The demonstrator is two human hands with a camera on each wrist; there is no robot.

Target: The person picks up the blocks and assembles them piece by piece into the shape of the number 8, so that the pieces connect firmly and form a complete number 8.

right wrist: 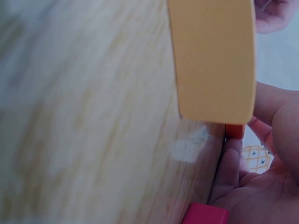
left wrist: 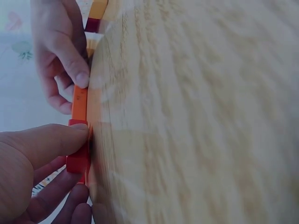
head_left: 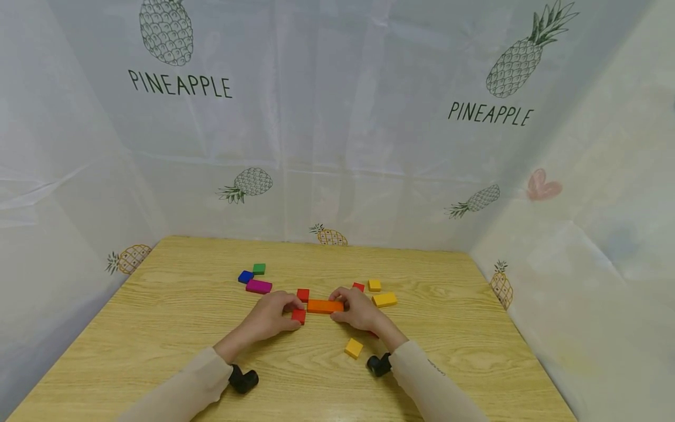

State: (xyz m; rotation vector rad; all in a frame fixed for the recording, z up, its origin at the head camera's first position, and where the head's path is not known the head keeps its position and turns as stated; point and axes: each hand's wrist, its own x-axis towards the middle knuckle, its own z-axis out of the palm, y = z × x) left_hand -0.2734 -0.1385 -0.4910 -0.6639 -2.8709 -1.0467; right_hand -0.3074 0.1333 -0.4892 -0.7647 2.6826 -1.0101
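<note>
Between thumb and fingers, my left hand (head_left: 269, 315) pinches a small red block (head_left: 298, 317) on the table; the left wrist view shows the thumb on one side of this red block (left wrist: 78, 156). Just right of it lies a long orange block (head_left: 323, 306). My right hand (head_left: 361, 309) holds the orange block's right end, thumb at the near side and fingers at the far side. Another red block (head_left: 303, 294) sits close behind the orange one's left end. In the right wrist view, a yellow block (right wrist: 215, 60) stands large in front and hides most of the orange block (right wrist: 235, 132).
Green (head_left: 259, 268), blue (head_left: 245, 276) and magenta (head_left: 259, 286) blocks cluster at the back left. Beyond the right hand are a red block (head_left: 358, 286) and two yellow blocks (head_left: 384, 299). One yellow block (head_left: 354, 348) lies nearer. A red block (head_left: 374, 334) is mostly hidden under the right wrist.
</note>
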